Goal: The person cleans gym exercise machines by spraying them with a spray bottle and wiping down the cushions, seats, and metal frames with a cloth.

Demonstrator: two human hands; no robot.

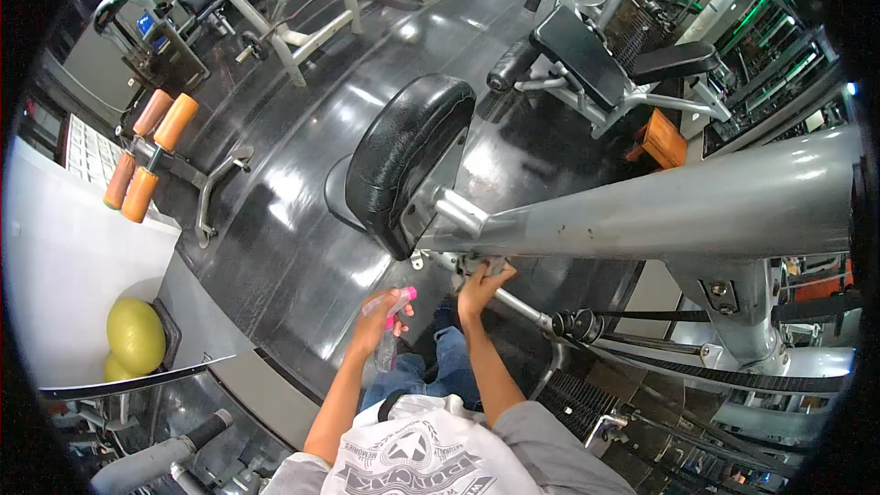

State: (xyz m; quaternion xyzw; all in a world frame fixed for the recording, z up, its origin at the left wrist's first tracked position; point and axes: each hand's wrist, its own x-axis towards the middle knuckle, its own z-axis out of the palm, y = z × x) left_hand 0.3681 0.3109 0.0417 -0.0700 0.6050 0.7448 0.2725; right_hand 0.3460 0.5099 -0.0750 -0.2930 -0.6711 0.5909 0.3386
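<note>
My left hand (372,319) is closed around a clear spray bottle (386,350) with a pink nozzle and trigger, held over the floor in front of my legs. My right hand (482,290) reaches up to the metal frame of the machine, just below its thick grey beam (660,206). Its fingers are pressed on what looks like a grey cloth (495,267), partly hidden by the hand. Right above both hands is the machine's black padded seat (408,160), tilted on its metal bracket.
A cable machine frame with black belts (697,362) stands at the right. Further off are a black padded bench (577,55), an orange box-like stand (662,139) and orange foam rollers (174,122). A yellow-green ball (137,336) sits at the left by the mirror.
</note>
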